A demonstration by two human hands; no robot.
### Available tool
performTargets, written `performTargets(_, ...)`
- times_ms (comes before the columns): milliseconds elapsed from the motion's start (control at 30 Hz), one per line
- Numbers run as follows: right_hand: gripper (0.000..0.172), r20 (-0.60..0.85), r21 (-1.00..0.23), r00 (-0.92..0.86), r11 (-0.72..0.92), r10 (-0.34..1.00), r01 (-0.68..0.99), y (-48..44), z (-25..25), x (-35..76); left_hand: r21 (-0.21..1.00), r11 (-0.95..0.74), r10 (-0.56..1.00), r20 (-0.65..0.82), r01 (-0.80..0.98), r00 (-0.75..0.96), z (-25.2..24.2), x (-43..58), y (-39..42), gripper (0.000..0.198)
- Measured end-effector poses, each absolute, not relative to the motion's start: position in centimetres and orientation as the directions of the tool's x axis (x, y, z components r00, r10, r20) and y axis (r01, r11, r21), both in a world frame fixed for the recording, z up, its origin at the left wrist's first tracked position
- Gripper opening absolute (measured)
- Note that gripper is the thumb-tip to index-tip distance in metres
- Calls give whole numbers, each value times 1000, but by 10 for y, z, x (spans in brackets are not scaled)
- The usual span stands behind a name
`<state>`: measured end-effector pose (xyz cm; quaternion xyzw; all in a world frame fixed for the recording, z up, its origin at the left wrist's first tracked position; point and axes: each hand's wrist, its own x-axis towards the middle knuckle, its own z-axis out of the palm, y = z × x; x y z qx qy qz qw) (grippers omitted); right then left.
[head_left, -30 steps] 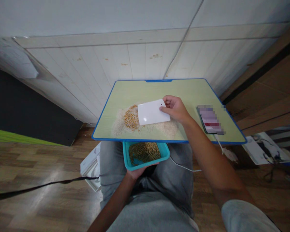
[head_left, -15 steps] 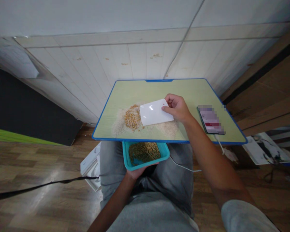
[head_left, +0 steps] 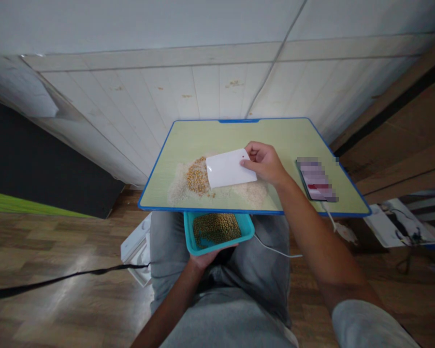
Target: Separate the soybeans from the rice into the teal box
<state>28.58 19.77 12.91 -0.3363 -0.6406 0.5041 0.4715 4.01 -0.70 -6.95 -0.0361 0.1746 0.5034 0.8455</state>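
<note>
Now white card [head_left: 230, 168] farther left, against beans [head_left: 197, 176]

The card [head_left: 229, 168] at frame centre looks like smooth white plastic with a faint sheen. The desk [head_left: 203, 137] has a matt, pale wood-grain top and a blue plastic rim. The tub [head_left: 188, 237] at lower centre is smooth teal plastic. The floor [head_left: 58, 270] at lower left is glossy wood. The trousers [head_left: 246, 280] are soft grey cloth.

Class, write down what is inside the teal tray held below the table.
The teal tray holds a layer of yellowish beans. They cover its floor, and the left hand beneath is mostly hidden.
</note>
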Motion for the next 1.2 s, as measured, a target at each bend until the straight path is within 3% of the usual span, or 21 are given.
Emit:
performTargets(433, 36, 273, -960, -356, 278, 894, -39, 199, 124, 282, 68, 493, 816, -382, -867, 434, -68, 42, -6, 80)
performTargets(600, 36, 340, -939, -283, 340, 897, -53, 202, 120, 279, 26, 502, 804, -382, -864, 456, -65, 41, -7, 82)
performTargets(833, 36, 390, -921, -166, 388, 906, -43, 205, 109, 272, 87, 522, 823, -315, -849, 474, -72, 41, -7, 84)
performTargets(1200, 35, 444, -895, -222, 443, 868, -56, 206, 104, 272, 159, 520, 841, -264, -839, 471, -75, 43, -7, 82)
